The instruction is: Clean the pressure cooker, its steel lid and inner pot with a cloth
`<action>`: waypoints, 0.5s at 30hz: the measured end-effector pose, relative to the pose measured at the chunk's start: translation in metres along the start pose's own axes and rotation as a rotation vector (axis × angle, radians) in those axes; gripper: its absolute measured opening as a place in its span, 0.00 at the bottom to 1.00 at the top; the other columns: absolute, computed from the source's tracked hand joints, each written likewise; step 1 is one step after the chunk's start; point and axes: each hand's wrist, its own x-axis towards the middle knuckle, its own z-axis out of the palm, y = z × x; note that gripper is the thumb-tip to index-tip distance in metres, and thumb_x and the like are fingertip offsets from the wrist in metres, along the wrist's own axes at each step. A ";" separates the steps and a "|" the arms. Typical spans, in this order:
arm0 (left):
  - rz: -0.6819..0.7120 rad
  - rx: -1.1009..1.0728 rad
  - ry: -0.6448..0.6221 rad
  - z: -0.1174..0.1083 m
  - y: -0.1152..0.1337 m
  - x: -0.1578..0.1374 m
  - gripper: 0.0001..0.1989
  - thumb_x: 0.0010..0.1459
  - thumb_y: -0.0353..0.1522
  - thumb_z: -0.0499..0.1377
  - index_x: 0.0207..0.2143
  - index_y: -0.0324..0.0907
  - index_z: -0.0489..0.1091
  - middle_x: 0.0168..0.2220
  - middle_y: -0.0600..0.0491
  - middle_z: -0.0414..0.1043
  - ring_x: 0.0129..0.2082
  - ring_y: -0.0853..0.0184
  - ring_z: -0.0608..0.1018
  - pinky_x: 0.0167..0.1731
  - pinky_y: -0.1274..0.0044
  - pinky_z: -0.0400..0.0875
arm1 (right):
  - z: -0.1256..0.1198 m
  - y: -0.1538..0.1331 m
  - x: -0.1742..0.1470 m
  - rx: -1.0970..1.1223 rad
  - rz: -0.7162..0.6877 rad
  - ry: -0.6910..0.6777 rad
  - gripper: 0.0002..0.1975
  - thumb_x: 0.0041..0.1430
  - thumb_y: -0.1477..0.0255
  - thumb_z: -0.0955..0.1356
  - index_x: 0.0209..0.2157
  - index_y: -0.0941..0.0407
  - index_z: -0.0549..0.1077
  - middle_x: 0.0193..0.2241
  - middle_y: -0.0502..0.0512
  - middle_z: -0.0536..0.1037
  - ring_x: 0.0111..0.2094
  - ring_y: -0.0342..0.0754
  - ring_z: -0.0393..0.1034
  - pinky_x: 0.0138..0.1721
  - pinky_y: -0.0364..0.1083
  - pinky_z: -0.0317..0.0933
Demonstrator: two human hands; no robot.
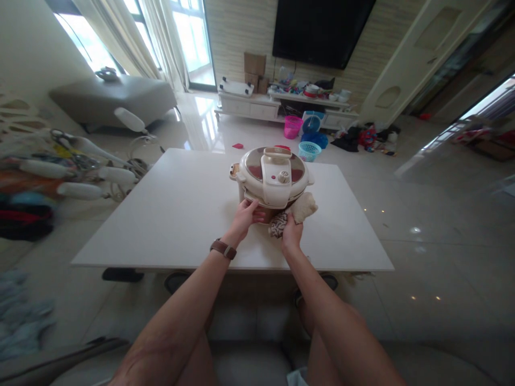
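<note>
A cream-coloured electric cooker [265,190] with a tinted lid, a top handle and a round knob stands on the white table [181,214]. My left hand [245,217] is at the cooker's front left, just under the lid rim, fingers stretched out against its body and thumb near the rim. In my right hand [292,233] is a bunched cloth [304,208], beige on one part and brown-and-white patterned on another. The cloth touches the cooker's front right side, below the lid. A brown watch band is on my left wrist. The cooker's lower body is partly hidden by my hands.
Beyond the table are a turquoise basket [309,151], a pink basket [293,127] and a cluttered TV cabinet [261,110]. A lamp with white shades [131,120] stands at the left. Dark bags [348,139] lie on the floor at the right.
</note>
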 end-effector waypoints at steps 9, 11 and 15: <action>-0.001 0.010 0.001 0.000 0.001 0.000 0.07 0.69 0.32 0.60 0.37 0.40 0.67 0.32 0.54 0.78 0.22 0.72 0.79 0.22 0.80 0.76 | 0.000 0.002 0.000 -0.011 -0.010 0.003 0.22 0.53 0.56 0.69 0.42 0.58 0.77 0.44 0.62 0.84 0.49 0.56 0.77 0.51 0.51 0.69; 0.001 0.010 0.002 -0.001 0.000 0.001 0.06 0.69 0.32 0.60 0.37 0.40 0.68 0.32 0.54 0.78 0.22 0.73 0.79 0.22 0.80 0.76 | -0.001 0.002 0.000 -0.013 -0.011 -0.001 0.23 0.53 0.56 0.69 0.43 0.58 0.77 0.45 0.63 0.84 0.50 0.57 0.77 0.52 0.52 0.69; -0.005 0.009 0.004 -0.002 -0.001 0.003 0.06 0.68 0.33 0.62 0.37 0.40 0.68 0.33 0.53 0.79 0.23 0.72 0.79 0.22 0.80 0.75 | -0.001 0.001 0.000 -0.036 -0.016 0.002 0.22 0.54 0.57 0.69 0.44 0.59 0.77 0.45 0.64 0.84 0.50 0.58 0.77 0.52 0.52 0.68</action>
